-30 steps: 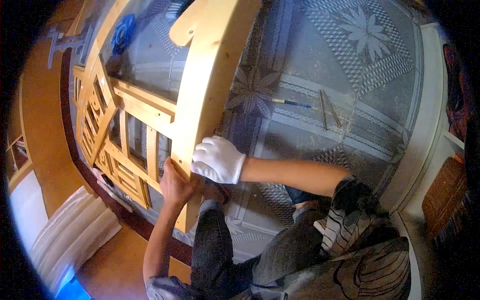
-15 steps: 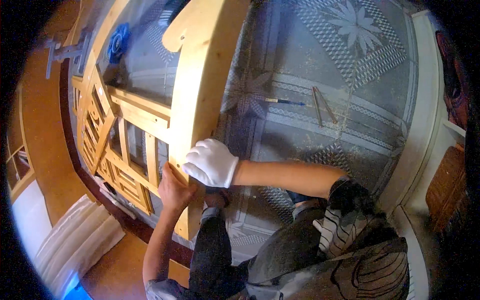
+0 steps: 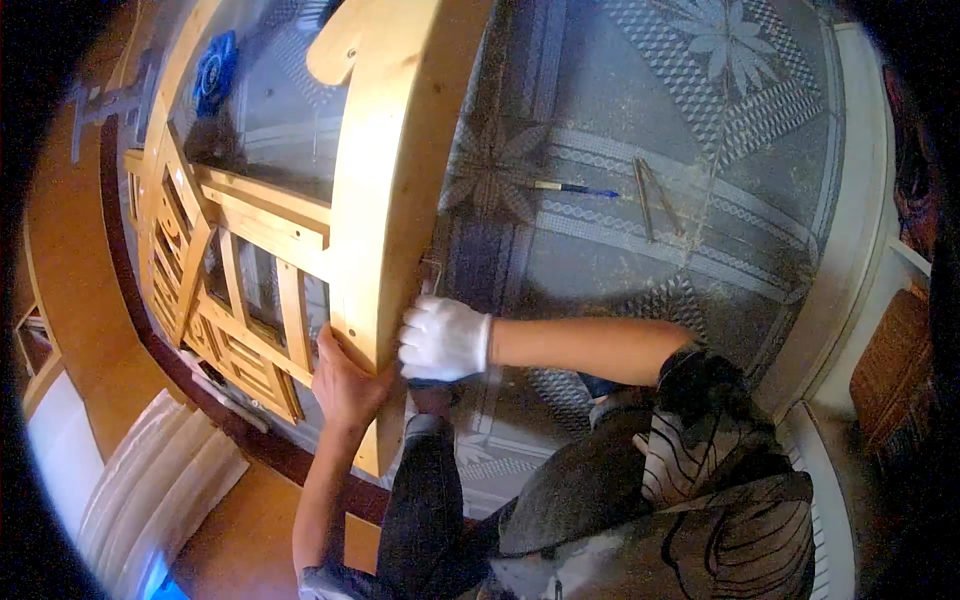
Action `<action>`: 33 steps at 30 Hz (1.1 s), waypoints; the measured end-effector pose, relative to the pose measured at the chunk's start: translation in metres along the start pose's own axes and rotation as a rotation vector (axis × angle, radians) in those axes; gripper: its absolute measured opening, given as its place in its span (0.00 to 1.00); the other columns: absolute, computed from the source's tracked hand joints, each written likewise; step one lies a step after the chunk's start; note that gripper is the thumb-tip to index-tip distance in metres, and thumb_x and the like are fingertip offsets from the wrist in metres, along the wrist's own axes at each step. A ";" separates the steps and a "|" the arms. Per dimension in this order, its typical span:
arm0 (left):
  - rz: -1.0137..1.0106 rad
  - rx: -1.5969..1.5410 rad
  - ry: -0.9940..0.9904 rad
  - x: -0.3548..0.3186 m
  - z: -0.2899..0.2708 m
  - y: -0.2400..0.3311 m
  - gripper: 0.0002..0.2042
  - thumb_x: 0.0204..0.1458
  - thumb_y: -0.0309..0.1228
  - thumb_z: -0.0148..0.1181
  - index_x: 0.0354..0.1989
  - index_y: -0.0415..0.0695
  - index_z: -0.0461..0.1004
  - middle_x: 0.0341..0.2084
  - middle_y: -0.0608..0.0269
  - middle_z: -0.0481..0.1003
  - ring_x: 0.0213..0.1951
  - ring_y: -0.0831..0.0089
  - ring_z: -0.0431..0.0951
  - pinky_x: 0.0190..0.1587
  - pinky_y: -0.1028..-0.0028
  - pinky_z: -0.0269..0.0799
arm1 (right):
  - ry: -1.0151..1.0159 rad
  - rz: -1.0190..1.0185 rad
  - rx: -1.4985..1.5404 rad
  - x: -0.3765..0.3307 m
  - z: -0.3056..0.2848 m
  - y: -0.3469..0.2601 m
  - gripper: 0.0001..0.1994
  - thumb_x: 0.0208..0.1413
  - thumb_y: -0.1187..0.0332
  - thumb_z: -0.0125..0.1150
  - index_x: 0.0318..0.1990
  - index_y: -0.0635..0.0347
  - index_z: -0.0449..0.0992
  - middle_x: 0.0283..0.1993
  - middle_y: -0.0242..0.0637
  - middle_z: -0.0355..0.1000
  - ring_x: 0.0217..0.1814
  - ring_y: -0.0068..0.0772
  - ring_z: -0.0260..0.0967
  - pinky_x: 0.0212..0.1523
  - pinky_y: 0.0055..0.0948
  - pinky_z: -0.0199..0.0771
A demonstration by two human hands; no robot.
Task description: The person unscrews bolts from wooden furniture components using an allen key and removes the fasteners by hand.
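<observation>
A thick pale wooden post point(image 3: 375, 190) of a slatted furniture frame stands before me. On its left edge, near the lower end, my bare left hand point(image 3: 345, 385) is closed round it, thumb along the face. My right hand point(image 3: 443, 340), in a white glove, is curled into a fist close against the post's right side. A thin bent metal rod point(image 3: 432, 275) sticks up from that fist beside the wood; it resembles a hex key, though most of it is hidden. Dark bolt holes show in the post's face.
Slatted wooden panels point(image 3: 245, 350) join the post on the left. On the patterned grey floor covering point(image 3: 560, 265) lie a brush-like tool with a blue end point(image 3: 575, 188) and two thin rods point(image 3: 645, 200). A blue object point(image 3: 215, 72) sits beyond the rails. Folded pale cloth point(image 3: 165, 490) lies lower left.
My right hand has moved off the post's front face to its right side, and the thin metal rod now shows above it. My left hand keeps its grip on the post.
</observation>
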State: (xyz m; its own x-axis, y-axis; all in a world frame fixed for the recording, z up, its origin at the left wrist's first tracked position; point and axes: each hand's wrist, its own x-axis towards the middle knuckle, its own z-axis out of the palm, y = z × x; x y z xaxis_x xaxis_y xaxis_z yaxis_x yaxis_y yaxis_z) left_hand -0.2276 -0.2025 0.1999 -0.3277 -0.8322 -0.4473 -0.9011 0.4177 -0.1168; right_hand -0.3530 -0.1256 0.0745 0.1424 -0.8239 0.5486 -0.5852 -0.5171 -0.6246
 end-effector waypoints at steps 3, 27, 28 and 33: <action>0.029 -0.030 0.003 -0.001 -0.003 0.002 0.45 0.30 0.40 0.72 0.55 0.35 0.50 0.39 0.40 0.70 0.40 0.46 0.72 0.40 0.60 0.69 | -0.343 -0.117 -0.120 -0.019 0.025 0.017 0.08 0.41 0.61 0.51 0.18 0.48 0.72 0.23 0.30 0.69 0.35 0.33 0.68 0.47 0.35 0.63; 0.497 -0.382 0.045 0.000 0.027 0.073 0.22 0.45 0.24 0.57 0.49 0.34 0.62 0.38 0.43 0.68 0.40 0.47 0.69 0.42 0.59 0.67 | -0.301 0.291 0.452 -0.060 0.042 0.077 0.10 0.57 0.66 0.48 0.36 0.61 0.73 0.31 0.44 0.71 0.32 0.38 0.70 0.32 0.33 0.69; 0.484 -0.398 0.034 0.002 0.026 0.072 0.21 0.45 0.24 0.57 0.49 0.34 0.62 0.37 0.43 0.69 0.39 0.47 0.70 0.42 0.59 0.68 | -0.565 0.346 0.393 -0.058 0.036 0.078 0.10 0.57 0.65 0.48 0.34 0.62 0.73 0.30 0.44 0.71 0.31 0.39 0.70 0.31 0.33 0.69; 0.363 -0.465 -0.041 0.001 0.021 0.067 0.15 0.45 0.24 0.57 0.43 0.37 0.68 0.34 0.46 0.72 0.38 0.50 0.72 0.41 0.61 0.69 | -0.139 0.872 0.731 -0.046 -0.007 0.069 0.21 0.57 0.52 0.46 0.32 0.64 0.73 0.31 0.52 0.71 0.34 0.50 0.70 0.39 0.39 0.68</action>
State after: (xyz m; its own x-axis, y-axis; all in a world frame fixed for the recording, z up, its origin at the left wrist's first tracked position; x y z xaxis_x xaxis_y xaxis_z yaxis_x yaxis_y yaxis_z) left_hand -0.2829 -0.1679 0.1728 -0.6354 -0.6472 -0.4213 -0.7664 0.4615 0.4469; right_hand -0.4051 -0.1215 0.0102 0.0298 -0.9632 -0.2670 0.0695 0.2685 -0.9608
